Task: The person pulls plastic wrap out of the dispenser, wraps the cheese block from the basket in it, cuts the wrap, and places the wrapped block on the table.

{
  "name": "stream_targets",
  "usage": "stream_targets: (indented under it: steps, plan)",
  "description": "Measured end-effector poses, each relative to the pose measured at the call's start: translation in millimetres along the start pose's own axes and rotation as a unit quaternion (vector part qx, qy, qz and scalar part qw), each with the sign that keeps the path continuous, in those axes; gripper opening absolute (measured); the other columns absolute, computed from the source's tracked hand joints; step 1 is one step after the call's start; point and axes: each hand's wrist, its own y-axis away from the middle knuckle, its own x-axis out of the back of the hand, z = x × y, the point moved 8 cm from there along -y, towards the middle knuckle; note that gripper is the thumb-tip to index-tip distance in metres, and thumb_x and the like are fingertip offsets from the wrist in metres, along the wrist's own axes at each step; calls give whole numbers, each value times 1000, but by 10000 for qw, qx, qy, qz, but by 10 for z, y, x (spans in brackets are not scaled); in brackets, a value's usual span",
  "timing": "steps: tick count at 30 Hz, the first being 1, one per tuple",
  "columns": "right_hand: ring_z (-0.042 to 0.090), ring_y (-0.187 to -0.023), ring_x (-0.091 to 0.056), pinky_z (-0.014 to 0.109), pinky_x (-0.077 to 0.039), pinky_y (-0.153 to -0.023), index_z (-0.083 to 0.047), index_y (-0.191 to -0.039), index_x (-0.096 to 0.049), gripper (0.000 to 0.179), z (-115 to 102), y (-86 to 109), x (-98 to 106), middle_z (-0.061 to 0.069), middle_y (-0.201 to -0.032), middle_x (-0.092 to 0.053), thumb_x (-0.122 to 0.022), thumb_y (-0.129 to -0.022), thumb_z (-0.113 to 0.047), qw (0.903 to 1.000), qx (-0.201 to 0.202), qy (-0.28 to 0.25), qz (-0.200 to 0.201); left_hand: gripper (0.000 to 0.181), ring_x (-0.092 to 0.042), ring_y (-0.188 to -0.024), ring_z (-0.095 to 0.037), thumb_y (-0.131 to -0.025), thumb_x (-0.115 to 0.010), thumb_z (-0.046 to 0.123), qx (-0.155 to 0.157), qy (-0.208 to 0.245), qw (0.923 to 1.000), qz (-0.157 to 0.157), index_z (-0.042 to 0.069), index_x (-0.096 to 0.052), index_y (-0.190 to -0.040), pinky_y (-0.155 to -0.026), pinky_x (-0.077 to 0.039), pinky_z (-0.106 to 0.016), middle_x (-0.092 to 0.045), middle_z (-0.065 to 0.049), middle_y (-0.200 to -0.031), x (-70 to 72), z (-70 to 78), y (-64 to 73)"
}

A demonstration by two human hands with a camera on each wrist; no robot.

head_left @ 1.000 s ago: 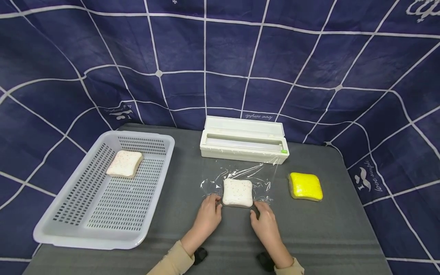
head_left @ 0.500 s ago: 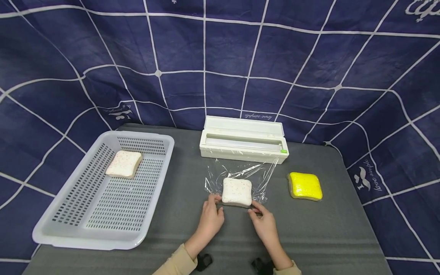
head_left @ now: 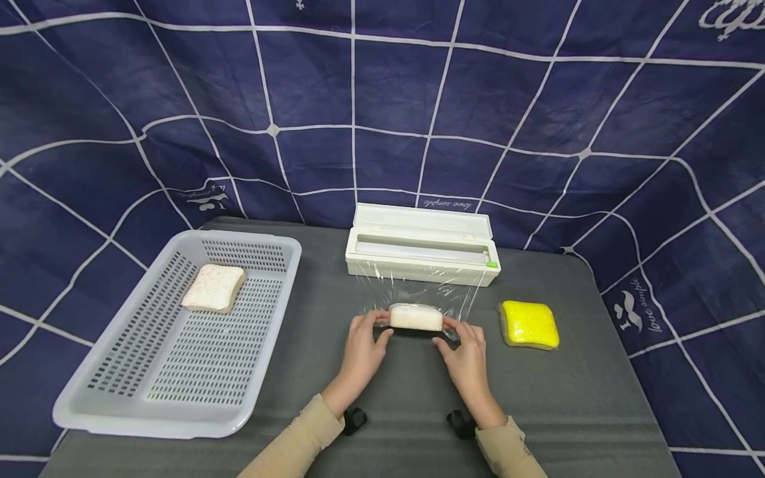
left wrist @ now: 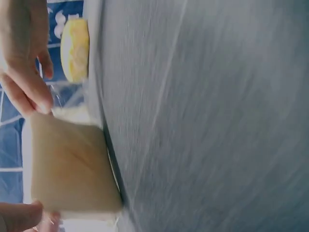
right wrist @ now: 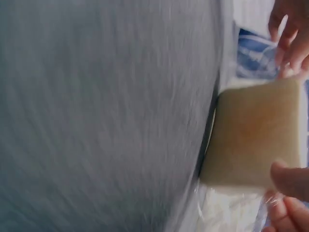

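A: Where's the bread slice [head_left: 416, 317] just now?
B: Just below the middle of the frame, tipped up so its broad face turns toward the person. Its lower edge is close to the desk [head_left: 412, 411]; I can't tell whether they touch.
A: And the hands?
B: Both are grasping it. The left hand [head_left: 363, 338] pinches one side and the right hand [head_left: 466, 345] the other, thumbs toward the near face.
A: How would you handle this tilt?
B: I'd keep the two sides level and turn them together, so the clear film [head_left: 418, 290] running back to the white film box [head_left: 422, 271] pulls evenly. A light pinch should do; a hard one might dent the slice if it's soft. Creases at the sides are worth watching.
A: What does it look like?
B: Thick, squarish, with rounded corners. From the wrists, the turned face is pale cream with a faint orange-brown patch in the middle. It's much plainer than the bright yellow slice [head_left: 528, 324] at right.
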Motion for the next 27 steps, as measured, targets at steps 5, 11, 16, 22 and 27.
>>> stream_targets:
  steps: [5,11,16,22,27]
  plan:
    - [32,-95,-61,49,-42,-82,-4,-108,-74,31,16,-180,0,11,-93,-73,-81,-78,-5,9993,365,-19,81,13,-60,-92,-23,-92,-69,16,-121,51,9998,139,13,-71,-104,-74,-49,-34,-73,-2,-94,32,-51,-204]
    - [26,-79,-64,36,-49,-65,-7,-108,-75,20,87,-352,-25,10,-96,-72,-71,-89,-8,9995,185,-195,-158,10,-58,-85,-21,-95,-66,20,53,264,9996,84,13,-72,-100,-69,-43,-29,-72,-3,-89,2,-147,-415]
    - [26,-77,-64,34,-50,-63,-5,-107,-73,15,170,-482,-79,12,-98,-70,-65,-94,-8,9988,-199,-326,-313,10,-55,-80,-20,-97,-63,18,234,455,9987,-81,10,-69,-100,-70,-43,-33,-71,-5,-88,-50,-183,-553]
    - [28,-84,-65,32,-51,-68,0,-110,-65,15,225,-606,-232,17,-98,-67,-58,-99,-8,9956,-565,-527,-524,13,-56,-82,-23,-97,-63,20,475,523,9975,-94,7,-64,-98,-74,-45,-37,-71,-7,-85,-117,-189,-663]
    - [28,-84,-66,36,-52,-69,0,-106,-63,11,214,-652,-260,17,-97,-66,-61,-97,-7,9966,-527,-590,-240,15,-54,-91,-29,-95,-66,23,422,223,9986,213,9,-64,-95,-87,-41,-46,-68,-9,-89,-115,-165,-715]
